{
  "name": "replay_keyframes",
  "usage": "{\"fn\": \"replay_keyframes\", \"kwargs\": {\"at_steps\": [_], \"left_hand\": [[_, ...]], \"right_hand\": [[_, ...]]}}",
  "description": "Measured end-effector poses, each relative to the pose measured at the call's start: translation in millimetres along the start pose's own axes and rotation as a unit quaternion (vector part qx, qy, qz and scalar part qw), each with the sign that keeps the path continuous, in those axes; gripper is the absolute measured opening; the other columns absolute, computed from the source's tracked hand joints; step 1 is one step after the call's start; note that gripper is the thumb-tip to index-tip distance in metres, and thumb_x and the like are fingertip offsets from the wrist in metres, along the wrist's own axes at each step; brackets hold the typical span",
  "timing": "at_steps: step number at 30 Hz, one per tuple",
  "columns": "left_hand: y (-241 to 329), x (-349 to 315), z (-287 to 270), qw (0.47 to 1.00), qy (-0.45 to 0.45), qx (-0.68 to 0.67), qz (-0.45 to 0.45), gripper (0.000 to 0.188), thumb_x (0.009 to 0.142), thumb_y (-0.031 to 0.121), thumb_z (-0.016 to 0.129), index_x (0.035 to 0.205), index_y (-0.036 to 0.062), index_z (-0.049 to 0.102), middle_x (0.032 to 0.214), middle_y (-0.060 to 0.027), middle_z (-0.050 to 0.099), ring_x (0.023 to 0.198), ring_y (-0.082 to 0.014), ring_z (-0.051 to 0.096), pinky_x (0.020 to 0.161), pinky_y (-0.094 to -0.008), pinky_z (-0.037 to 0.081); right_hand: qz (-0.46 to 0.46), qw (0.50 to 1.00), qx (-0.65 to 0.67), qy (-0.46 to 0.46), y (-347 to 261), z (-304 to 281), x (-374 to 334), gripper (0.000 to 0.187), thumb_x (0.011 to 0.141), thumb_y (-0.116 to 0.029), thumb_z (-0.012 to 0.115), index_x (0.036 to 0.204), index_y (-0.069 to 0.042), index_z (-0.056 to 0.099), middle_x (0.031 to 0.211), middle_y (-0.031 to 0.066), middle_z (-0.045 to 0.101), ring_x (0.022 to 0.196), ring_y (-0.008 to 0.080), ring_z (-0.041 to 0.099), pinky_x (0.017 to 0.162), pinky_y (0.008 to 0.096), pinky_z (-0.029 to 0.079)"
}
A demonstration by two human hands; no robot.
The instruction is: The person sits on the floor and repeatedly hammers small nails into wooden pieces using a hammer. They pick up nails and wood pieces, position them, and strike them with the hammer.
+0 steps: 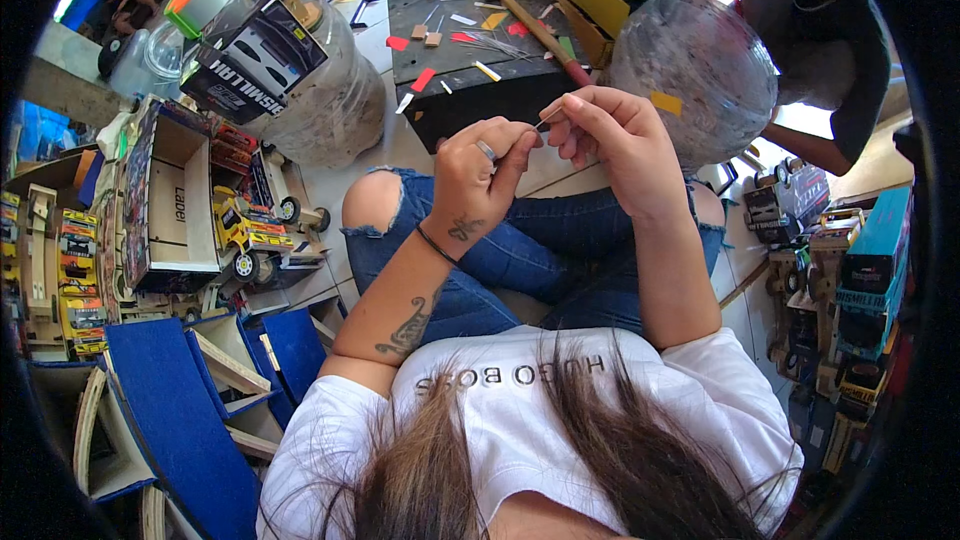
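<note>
One thin piece (pixel 546 123) toward one o'clock is pinched by the left hand (pixel 478 175) and right hand (pixel 622 148), close together; at its twelve o'clock, a wooden-handled hammer (pixel 537 32) lies on the black desk (pixel 485 105).

The thin piece (pixel 546 124) between the left hand (pixel 480 175) and the right hand (pixel 620 145) is too small for me to identify, its ends hidden by fingertips. Beyond the hands, the metal slivers (pixel 497 44) on the worktop (pixel 440 112) blur together. Past the right hand, a co-worker (pixel 825 70) is cut off at the head, one forearm (pixel 810 147) partly hidden behind the clear jar (pixel 690 65).
</note>
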State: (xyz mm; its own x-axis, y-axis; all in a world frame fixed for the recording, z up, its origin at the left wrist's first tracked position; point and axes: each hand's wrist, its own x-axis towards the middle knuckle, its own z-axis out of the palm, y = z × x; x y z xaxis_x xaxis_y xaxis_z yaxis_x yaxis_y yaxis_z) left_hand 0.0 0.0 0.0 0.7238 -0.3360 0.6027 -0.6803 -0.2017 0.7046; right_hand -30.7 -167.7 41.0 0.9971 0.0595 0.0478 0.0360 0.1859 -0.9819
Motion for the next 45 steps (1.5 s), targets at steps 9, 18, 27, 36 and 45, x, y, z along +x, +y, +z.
{"fn": "replay_keyframes", "kwargs": {"at_steps": [9, 18, 27, 36, 45], "left_hand": [[-32.9, -3.8, 4.4, 0.997, -0.019, -0.070, -0.027, 0.011, 0.088, 0.011, 0.058, 0.083, 0.0030, 0.064, 0.071, -0.0090, 0.060, 0.061, -0.0213, 0.060, 0.055, -0.0288, 0.045], [-132.8, 49.3, -5.8, 0.991, 0.005, 0.135, 0.003, 0.012, 0.078, 0.015, 0.069, 0.087, 0.0070, 0.067, 0.087, -0.0080, 0.066, 0.089, -0.0256, 0.061, 0.081, -0.0361, 0.045], [-170.4, 41.1, -3.9, 0.981, -0.017, 0.191, -0.039, 0.013, 0.074, 0.017, 0.071, 0.084, 0.0102, 0.068, 0.082, -0.0038, 0.065, 0.085, -0.0241, 0.058, 0.085, -0.0388, 0.040], [-170.0, 48.3, 0.7, 0.990, 0.047, 0.130, -0.026, 0.011, 0.079, 0.015, 0.068, 0.080, 0.0045, 0.066, 0.080, -0.0088, 0.064, 0.078, -0.0270, 0.062, 0.072, -0.0367, 0.046], [-172.9, 41.6, 8.9, 0.993, 0.094, 0.070, -0.008, 0.007, 0.079, 0.007, 0.066, 0.077, 0.0007, 0.063, 0.079, -0.0124, 0.063, 0.074, -0.0297, 0.062, 0.066, -0.0353, 0.049]], "right_hand": [[-0.014, 0.998, -0.054, 0.025, 14.7, 2.2, 16.0, 0.022, 0.093, -0.016, 0.054, 0.088, 0.001, 0.067, 0.071, 0.0028, 0.064, 0.063, 0.0066, 0.057, 0.057, 0.0196, 0.045], [-0.234, 0.863, -0.442, 0.075, 57.6, -8.0, 128.9, 0.017, 0.087, -0.014, 0.062, 0.089, 0.003, 0.067, 0.069, 0.0100, 0.064, 0.061, 0.0127, 0.060, 0.058, 0.0270, 0.046], [-0.257, 0.825, -0.502, -0.017, 87.1, 0.9, 166.1, 0.016, 0.082, -0.014, 0.065, 0.089, 0.001, 0.067, 0.081, 0.0166, 0.064, 0.070, 0.0308, 0.063, 0.063, 0.0352, 0.048], [-0.248, 0.816, -0.521, 0.023, 89.0, -1.7, 166.7, 0.018, 0.082, -0.016, 0.065, 0.091, -0.001, 0.067, 0.086, 0.0139, 0.064, 0.079, 0.0307, 0.062, 0.072, 0.0368, 0.049], [-0.058, 0.664, -0.735, 0.121, 107.5, -83.4, 131.2, 0.041, 0.086, -0.023, 0.059, 0.122, -0.007, 0.048, 0.106, 0.0194, 0.057, 0.097, 0.0359, 0.058, 0.085, 0.0430, 0.048]]}}
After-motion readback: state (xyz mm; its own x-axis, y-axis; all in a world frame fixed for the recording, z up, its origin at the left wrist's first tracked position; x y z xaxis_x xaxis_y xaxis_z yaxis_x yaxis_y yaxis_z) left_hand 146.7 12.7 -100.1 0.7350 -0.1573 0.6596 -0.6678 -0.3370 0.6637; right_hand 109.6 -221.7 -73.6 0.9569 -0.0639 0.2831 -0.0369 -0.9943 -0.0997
